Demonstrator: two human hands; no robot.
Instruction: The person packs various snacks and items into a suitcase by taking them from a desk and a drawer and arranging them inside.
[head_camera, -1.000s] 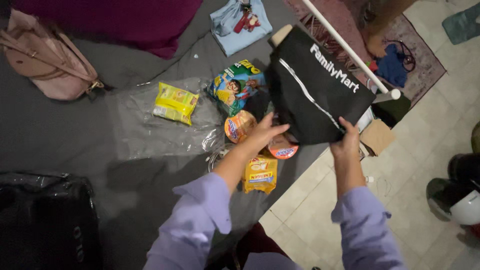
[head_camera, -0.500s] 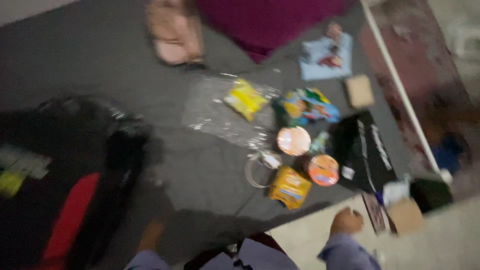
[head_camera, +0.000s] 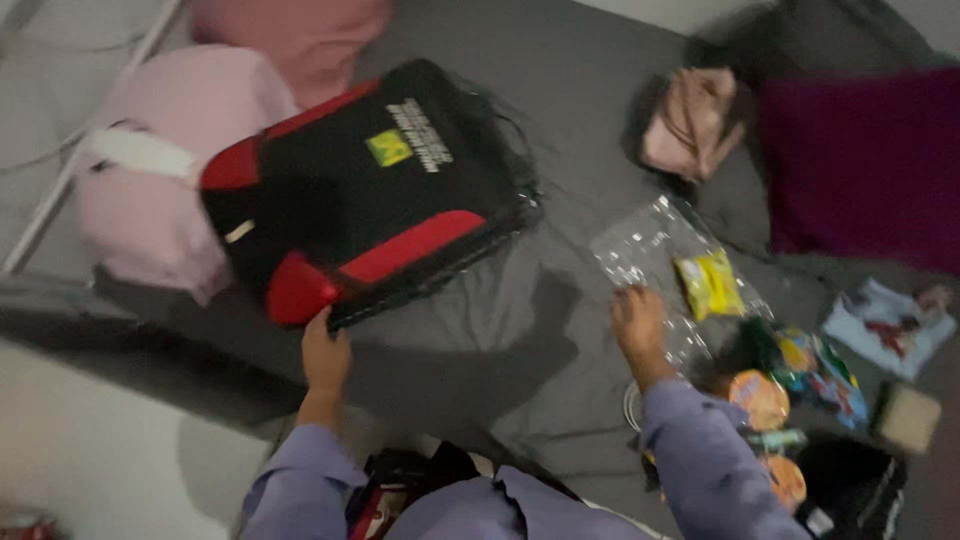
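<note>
Bed: a wide mattress under a dark grey sheet (head_camera: 560, 130) bears everything here.
Backpack: the black fabric backpack with red panels and a small yellow patch (head_camera: 360, 190) lies flat and tilted on the sheet's left part, its lower corner near the mattress edge.
Pillows: two soft pink pillows (head_camera: 170, 160) sit just beside the backpack, at its left and top.
Blanket: a dark magenta blanket (head_camera: 860, 160) lies at the far right, with a small pink handbag (head_camera: 695, 120) near it.
Clear bag: a crinkled transparent plastic bag (head_camera: 640, 245) is spread flat, a yellow snack packet (head_camera: 708, 283) resting on it.
Left hand: the left hand (head_camera: 325, 355) touches the backpack's lower red corner; the fingers curl at its edge, though blur hides whether they truly pinch it.
Right hand: the right hand (head_camera: 638, 320) rests on the clear bag, fingers together and flat, not gripping.
Doing it well: I judge a firm hold on the corner seam, not loose fabric, moves the backpack without twisting it.
</note>
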